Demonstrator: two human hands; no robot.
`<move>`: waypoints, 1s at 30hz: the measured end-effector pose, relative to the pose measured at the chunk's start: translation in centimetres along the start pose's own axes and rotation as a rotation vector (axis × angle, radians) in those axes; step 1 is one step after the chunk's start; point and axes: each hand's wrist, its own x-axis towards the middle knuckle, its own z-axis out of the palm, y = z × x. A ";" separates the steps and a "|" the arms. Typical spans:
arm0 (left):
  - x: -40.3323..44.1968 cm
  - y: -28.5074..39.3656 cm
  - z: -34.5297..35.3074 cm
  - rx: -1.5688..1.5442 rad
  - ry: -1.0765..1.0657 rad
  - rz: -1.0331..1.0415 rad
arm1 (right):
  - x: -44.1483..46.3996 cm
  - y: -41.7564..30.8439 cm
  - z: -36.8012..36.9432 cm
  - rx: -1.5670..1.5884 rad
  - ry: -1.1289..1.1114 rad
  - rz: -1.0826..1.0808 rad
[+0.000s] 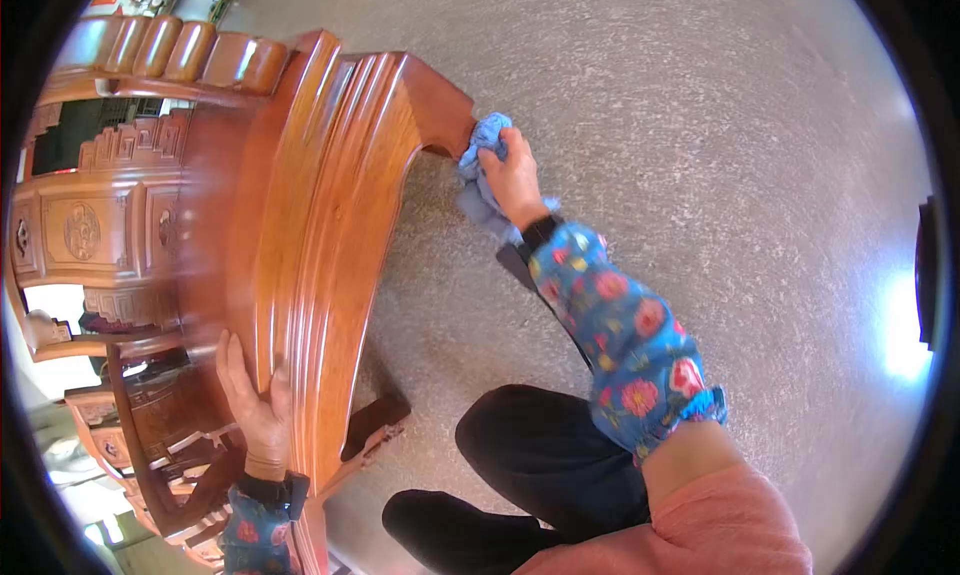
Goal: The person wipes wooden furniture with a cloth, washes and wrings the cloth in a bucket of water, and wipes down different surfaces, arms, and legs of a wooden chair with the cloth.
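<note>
As the head camera looks down over a stone-grey floor (740,125), a person's right hand (512,178) grips a crumpled blue cloth (487,135) against the far end of a curved leg (437,100) on a piece of glossy wooden furniture (310,245). Part of the cloth hangs loose below the fingers, near the wrist. The left hand (258,405) rests on the furniture's ridged edge, nearer the person, its fingers extended along the wood and its thumb set apart from them. Flowered blue sleeves (625,320) cover both forearms, and a dark band (540,233) circles the right wrist. Below, two knees in black trousers (560,455) point toward the furniture, beside a coral shirt (720,525). Beyond the furniture, at left, stands a carved cabinet (85,230), tilted in the view, while light glares off the floor at far right.
</note>
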 end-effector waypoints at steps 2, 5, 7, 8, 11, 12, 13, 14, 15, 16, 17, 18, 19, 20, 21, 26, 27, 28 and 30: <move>0.1 -0.3 -0.3 0.011 -0.008 -0.022 | 1.6 1.2 1.8 -0.141 -0.011 -0.023; -0.3 -0.3 -0.2 -0.010 -0.008 -0.010 | 2.4 1.4 0.3 -0.236 -0.116 -0.021; 0.0 -0.4 -0.2 -0.007 0.009 0.025 | 3.1 0.9 0.8 -0.259 -0.117 0.039; 0.0 -0.1 -0.4 0.027 -0.001 0.013 | 2.9 0.6 1.2 -0.248 -0.071 0.079; -0.1 0.0 -0.3 -0.004 0.021 -0.018 | 1.4 1.8 2.3 -0.100 0.073 0.143; -0.1 0.1 -0.4 0.014 0.028 -0.003 | 0.9 1.9 2.5 -0.078 0.070 0.154; -0.1 0.0 -0.5 0.013 0.042 -0.013 | 0.5 1.9 2.6 -0.076 0.063 0.139; -0.1 0.0 -0.5 0.027 0.046 0.002 | 0.1 2.1 2.5 0.025 -0.031 0.171; -0.1 0.1 -0.4 0.043 0.048 0.017 | -0.5 1.6 1.9 0.124 -0.128 0.207; -0.1 0.0 -0.3 0.037 0.069 0.034 | -1.2 1.1 1.9 0.283 -0.197 0.234; -0.2 0.1 -0.3 0.038 0.072 0.021 | -1.5 0.8 1.5 0.282 -0.211 0.230; -0.1 0.1 -0.3 0.034 0.066 0.023 | -1.7 -0.4 0.8 0.476 -0.305 0.276; -0.3 0.0 -0.4 0.032 0.055 0.018 | -1.9 -1.1 0.3 0.670 -0.406 0.329; -0.3 0.0 -0.4 0.026 0.064 0.028 | -1.5 -1.8 -0.9 0.629 -0.413 0.254; -0.3 -0.1 -0.4 0.031 0.064 0.005 | -0.9 -1.9 -1.2 0.629 -0.436 0.259; -0.3 -0.4 -0.2 0.011 0.106 0.004 | 1.3 -1.3 3.6 0.527 -0.037 0.379; -0.5 -0.1 -0.3 0.014 0.096 -0.001 | 0.3 -1.8 3.6 0.517 -0.054 0.380; -0.5 0.0 -0.4 0.014 0.106 -0.013 | -0.8 -3.3 3.2 0.711 -0.108 0.436; -0.4 -0.2 -0.2 0.025 0.124 0.000 | -2.9 -8.3 0.7 0.939 -0.221 0.604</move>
